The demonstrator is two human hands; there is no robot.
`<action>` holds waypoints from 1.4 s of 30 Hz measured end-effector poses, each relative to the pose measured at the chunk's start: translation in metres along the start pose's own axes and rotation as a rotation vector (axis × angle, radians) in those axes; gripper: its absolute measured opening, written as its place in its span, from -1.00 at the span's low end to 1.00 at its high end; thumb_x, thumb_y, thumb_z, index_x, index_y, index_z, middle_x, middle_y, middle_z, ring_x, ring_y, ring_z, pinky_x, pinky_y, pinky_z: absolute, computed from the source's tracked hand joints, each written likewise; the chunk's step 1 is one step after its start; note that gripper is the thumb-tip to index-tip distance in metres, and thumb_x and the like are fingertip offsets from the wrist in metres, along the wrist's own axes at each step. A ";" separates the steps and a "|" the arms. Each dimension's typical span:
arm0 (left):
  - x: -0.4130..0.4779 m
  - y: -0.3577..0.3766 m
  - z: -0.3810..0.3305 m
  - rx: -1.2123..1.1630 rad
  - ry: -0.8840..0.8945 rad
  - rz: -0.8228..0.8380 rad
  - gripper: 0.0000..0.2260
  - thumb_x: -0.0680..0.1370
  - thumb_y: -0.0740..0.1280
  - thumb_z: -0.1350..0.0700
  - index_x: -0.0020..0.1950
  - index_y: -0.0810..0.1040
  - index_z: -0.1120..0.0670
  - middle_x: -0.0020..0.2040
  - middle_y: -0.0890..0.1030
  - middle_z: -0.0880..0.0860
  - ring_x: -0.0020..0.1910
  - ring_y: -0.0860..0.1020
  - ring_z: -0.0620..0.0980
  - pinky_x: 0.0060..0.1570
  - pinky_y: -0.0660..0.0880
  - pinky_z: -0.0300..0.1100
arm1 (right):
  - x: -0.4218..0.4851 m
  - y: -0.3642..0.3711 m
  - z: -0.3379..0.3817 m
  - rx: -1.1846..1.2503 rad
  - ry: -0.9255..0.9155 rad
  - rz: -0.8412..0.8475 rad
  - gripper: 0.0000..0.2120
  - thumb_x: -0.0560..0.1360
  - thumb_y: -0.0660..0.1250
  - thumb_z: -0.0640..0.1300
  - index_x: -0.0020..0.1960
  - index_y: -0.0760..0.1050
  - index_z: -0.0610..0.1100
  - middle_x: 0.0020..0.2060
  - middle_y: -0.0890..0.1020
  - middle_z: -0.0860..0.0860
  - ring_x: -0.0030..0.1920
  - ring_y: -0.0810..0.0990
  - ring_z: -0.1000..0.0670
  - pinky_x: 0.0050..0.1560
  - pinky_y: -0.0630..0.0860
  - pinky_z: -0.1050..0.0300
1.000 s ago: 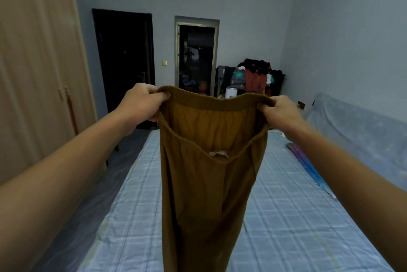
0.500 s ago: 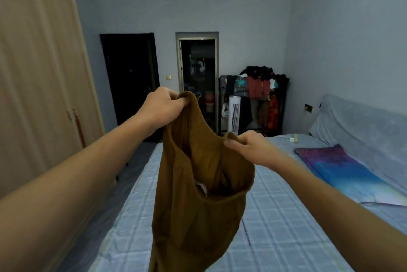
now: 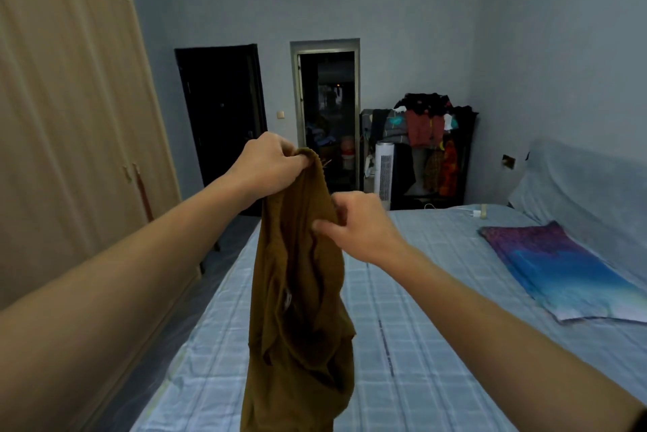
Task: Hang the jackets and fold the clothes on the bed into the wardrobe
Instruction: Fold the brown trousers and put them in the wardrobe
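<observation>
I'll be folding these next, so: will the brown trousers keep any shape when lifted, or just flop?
Probably floppy: the brown trousers hang in slack folds below the left hand, which grips their top. Likely light, since the right hand only pinches the cloth. They would probably need the bed under them to lie flat.

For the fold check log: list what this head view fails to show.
Head view throughout.
The brown trousers: legs cut off by the bottom edge.
The right hand: fingers curl at the cloth, but whether they pinch it is unclear.
The wardrobe: inside hidden by its shut doors, and the left edge cuts it.
The clothes rack: garments too small and dim to tell apart.
</observation>
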State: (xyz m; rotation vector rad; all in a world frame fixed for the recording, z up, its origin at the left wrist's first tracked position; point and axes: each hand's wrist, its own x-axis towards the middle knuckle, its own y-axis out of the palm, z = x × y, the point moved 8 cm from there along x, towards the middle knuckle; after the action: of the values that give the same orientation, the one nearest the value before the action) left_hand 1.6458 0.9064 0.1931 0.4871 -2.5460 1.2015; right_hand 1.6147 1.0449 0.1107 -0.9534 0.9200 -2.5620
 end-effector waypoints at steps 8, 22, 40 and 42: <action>-0.014 -0.008 0.017 0.365 0.061 -0.035 -0.68 0.46 0.31 0.41 0.07 0.60 0.05 0.00 0.55 0.01 -0.02 0.53 0.02 -0.13 0.58 -0.11 | 0.003 -0.082 -0.027 0.110 0.172 -0.388 -0.80 0.50 0.34 -0.32 -0.27 0.59 -0.15 -0.39 0.64 -0.05 -0.45 0.64 0.07 -0.39 0.62 0.19; -0.010 -0.060 0.052 0.294 -0.031 -0.223 -0.75 0.43 0.34 0.37 -0.06 0.63 0.04 -0.11 0.62 0.05 -0.08 0.58 0.04 -0.17 0.54 -0.13 | 0.005 -0.171 -0.047 0.134 0.241 -0.451 -0.78 0.59 0.16 -0.36 0.05 0.55 -0.18 -0.25 0.63 -0.15 -0.45 0.65 0.00 -0.41 0.63 0.15; -0.017 -0.038 0.033 -0.329 -0.109 0.148 -0.83 0.56 0.38 0.06 -0.03 0.66 0.16 -0.23 0.63 0.07 -0.32 0.56 -0.07 -0.27 0.46 -0.15 | 0.014 -0.162 -0.091 0.364 0.417 -0.352 -0.79 0.65 0.16 -0.26 0.12 0.56 -0.20 -0.05 0.63 -0.16 -0.03 0.65 -0.13 -0.22 0.63 0.05; -0.012 -0.039 0.039 -0.312 -0.133 0.131 -0.79 0.55 0.38 0.00 -0.05 0.63 0.14 -0.27 0.61 0.06 -0.37 0.55 -0.09 -0.27 0.43 -0.12 | 0.023 -0.152 -0.094 0.369 0.425 -0.302 -0.78 0.65 0.15 -0.26 0.11 0.57 -0.19 -0.05 0.63 -0.19 -0.04 0.65 -0.15 -0.20 0.64 0.00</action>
State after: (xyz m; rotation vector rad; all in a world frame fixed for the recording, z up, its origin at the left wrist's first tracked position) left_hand 1.6683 0.8543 0.1914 0.3408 -2.8484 0.8100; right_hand 1.5324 1.1957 0.1647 -0.4785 0.3771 -3.1139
